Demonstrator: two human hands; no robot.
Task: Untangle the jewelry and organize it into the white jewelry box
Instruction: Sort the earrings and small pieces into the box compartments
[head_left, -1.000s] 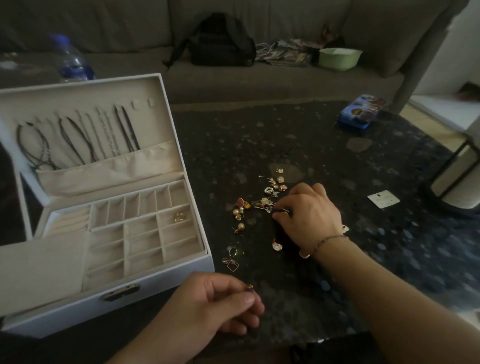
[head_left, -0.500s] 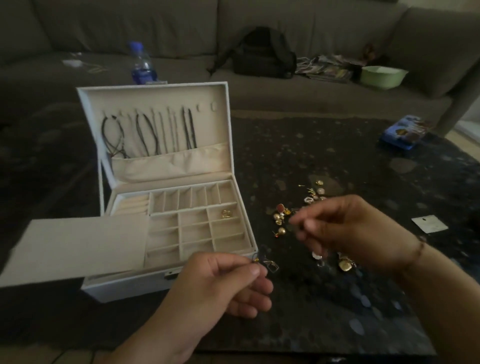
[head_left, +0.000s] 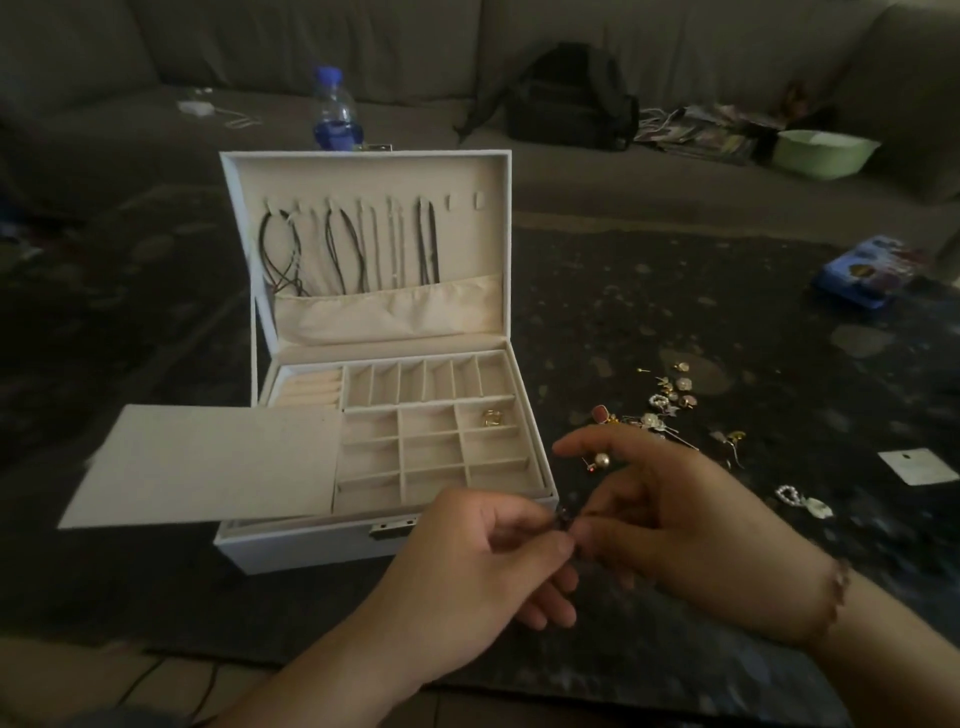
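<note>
The white jewelry box (head_left: 311, 545) stands open on the dark table, with several necklaces (head_left: 343, 249) hanging inside its lid and a gold ring (head_left: 492, 417) in one right-hand compartment. My left hand (head_left: 483, 556) and my right hand (head_left: 691, 535) meet just in front of the box's latch. Both pinch one small dark piece of jewelry (head_left: 563, 518) between their fingertips. A pile of loose earrings and pins (head_left: 660, 408) lies on the table to the right of the box. A pearl stud (head_left: 601, 460) lies by my right index finger.
A beige tray cover (head_left: 208, 462) juts out left of the box. A blue-capped bottle (head_left: 332, 111) stands behind the lid. A blue tin (head_left: 867, 270) and a white card (head_left: 917, 466) lie at the right. A backpack (head_left: 566, 104) and green bowl (head_left: 823, 153) sit on the sofa.
My right hand left the jewelry pile and came toward me to meet my left hand, which lifted its small piece. The view swung left, bringing the box toward the centre.
</note>
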